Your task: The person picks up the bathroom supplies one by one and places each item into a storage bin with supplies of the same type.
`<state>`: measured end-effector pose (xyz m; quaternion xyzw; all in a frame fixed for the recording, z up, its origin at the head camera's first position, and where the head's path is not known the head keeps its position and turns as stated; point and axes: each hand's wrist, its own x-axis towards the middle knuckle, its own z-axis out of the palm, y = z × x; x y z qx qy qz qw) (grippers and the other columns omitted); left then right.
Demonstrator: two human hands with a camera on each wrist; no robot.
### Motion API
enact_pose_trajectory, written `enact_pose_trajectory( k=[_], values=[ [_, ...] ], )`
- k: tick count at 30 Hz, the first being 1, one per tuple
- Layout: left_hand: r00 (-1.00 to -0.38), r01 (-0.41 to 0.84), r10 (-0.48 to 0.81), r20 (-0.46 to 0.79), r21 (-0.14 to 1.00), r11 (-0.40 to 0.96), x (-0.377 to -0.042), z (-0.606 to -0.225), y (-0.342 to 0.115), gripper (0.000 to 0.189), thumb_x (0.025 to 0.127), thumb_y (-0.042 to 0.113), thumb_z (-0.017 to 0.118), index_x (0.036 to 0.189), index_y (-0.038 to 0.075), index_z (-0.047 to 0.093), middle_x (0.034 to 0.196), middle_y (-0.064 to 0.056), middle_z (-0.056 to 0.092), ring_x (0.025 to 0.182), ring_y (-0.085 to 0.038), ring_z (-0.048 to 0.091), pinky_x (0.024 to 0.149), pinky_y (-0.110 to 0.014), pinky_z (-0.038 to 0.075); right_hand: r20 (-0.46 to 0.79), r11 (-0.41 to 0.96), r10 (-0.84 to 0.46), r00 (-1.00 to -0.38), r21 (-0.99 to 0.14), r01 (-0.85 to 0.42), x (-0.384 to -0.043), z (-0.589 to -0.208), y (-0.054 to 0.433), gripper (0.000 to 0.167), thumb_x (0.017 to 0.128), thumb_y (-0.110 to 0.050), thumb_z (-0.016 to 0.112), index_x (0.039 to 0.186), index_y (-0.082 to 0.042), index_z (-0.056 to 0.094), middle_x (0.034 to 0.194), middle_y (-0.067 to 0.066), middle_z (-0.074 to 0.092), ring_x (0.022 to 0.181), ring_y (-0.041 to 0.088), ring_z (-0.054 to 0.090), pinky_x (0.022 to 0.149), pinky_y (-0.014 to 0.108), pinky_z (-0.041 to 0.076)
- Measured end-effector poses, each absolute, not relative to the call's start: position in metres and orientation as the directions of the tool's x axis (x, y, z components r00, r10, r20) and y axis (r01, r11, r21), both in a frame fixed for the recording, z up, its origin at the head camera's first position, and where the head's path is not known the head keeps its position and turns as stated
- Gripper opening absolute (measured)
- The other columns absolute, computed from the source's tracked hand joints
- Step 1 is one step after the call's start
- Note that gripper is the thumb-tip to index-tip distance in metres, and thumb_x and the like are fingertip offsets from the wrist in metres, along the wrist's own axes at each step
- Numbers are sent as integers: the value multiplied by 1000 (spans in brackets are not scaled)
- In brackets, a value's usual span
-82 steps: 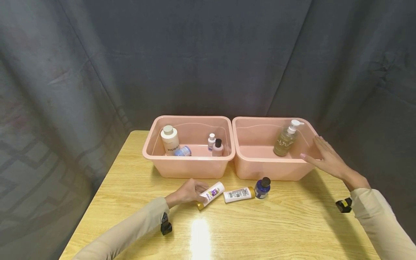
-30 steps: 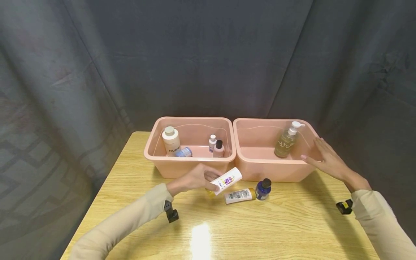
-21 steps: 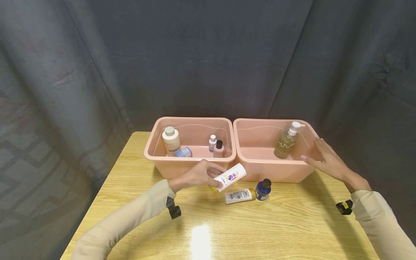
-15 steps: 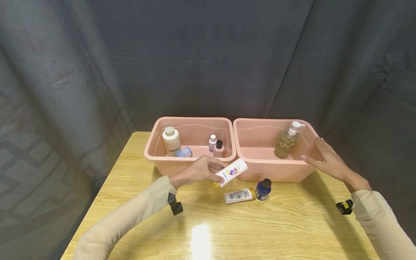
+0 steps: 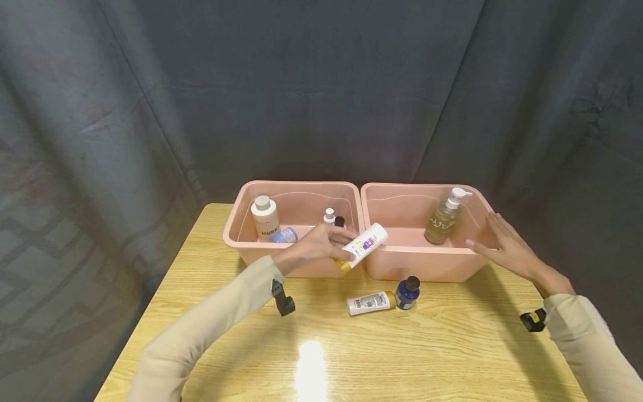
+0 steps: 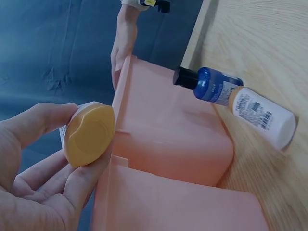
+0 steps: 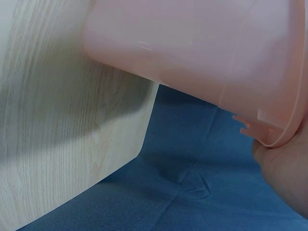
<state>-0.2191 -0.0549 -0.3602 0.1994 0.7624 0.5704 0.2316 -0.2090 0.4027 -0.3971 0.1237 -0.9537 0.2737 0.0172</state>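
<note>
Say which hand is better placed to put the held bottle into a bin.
Probably the left hand: it grips the gold-capped bottle near the right pink bin, while the right hand rests at its outer rim.

Place: a makeshift filming corner, by appearance, with dark grey curtain, creased and seamed, closing off the far side and both flanks of one pale wood-grain table. Also listed: a pair of black wrist cameras, a bright glare of reflected light on the table, and toiletry bottles with two pink tubs (household goods, though the kind of building cannot be told).
</note>
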Motion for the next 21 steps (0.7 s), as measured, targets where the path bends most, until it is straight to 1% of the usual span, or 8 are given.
enact_pose_trajectory(
  k=[7, 11, 14, 16, 19, 21],
  values=[
    [-840, -35, 523, -147, 976, 217, -230, -353, -42, 47, 79, -2, 78, 125, 0, 66, 116, -15, 69, 102, -21, 67, 79, -32, 58, 107, 818, -225, -968, -519, -248, -209, -397, 403, 97, 95, -38, 63, 156, 2, -1, 161, 25, -9, 146, 45, -12, 110, 70, -5],
    [-856, -95, 485, -181, 976, 197, -236, -350, -32, 47, 80, -1, 78, 126, 2, 67, 114, -12, 70, 96, -19, 67, 77, -33, 59, 109, 817, -226, -968, -519, -249, -209, -398, 404, 96, 95, -37, 63, 156, 2, -1, 161, 25, -9, 146, 45, -11, 110, 70, -6],
    [-863, -126, 463, -203, 973, 192, -241, -348, -26, 47, 82, 3, 79, 127, 6, 67, 113, -9, 70, 93, -20, 68, 79, -38, 59, 109, 817, -225, -968, -521, -248, -209, -399, 404, 96, 96, -37, 63, 156, 2, -1, 161, 25, -9, 146, 45, -12, 110, 70, -6],
    [-867, -144, 452, -211, 973, 179, -245, -348, -22, 48, 82, 4, 80, 128, 7, 66, 113, -7, 70, 93, -20, 68, 82, -43, 58, 105, 818, -222, -969, -521, -244, -209, -399, 404, 97, 96, -38, 63, 156, 1, -2, 161, 24, -11, 146, 45, -12, 110, 71, -6],
    [-874, -155, 440, -207, 976, 150, -249, -348, -17, 49, 82, 3, 79, 129, 6, 65, 115, -8, 69, 97, -22, 66, 85, -43, 57, 97, 819, -216, -972, -523, -234, -209, -399, 403, 97, 95, -39, 62, 156, 0, -3, 161, 23, -12, 146, 45, -13, 109, 72, -6],
    [-889, -143, 412, -199, 976, 162, -251, -348, -14, 48, 82, 5, 79, 128, 7, 66, 115, -7, 68, 100, -22, 64, 87, -42, 56, 97, 820, -215, -972, -522, -233, -209, -399, 403, 97, 95, -39, 62, 156, 0, -3, 161, 23, -12, 146, 45, -13, 109, 72, -6]
  ],
)
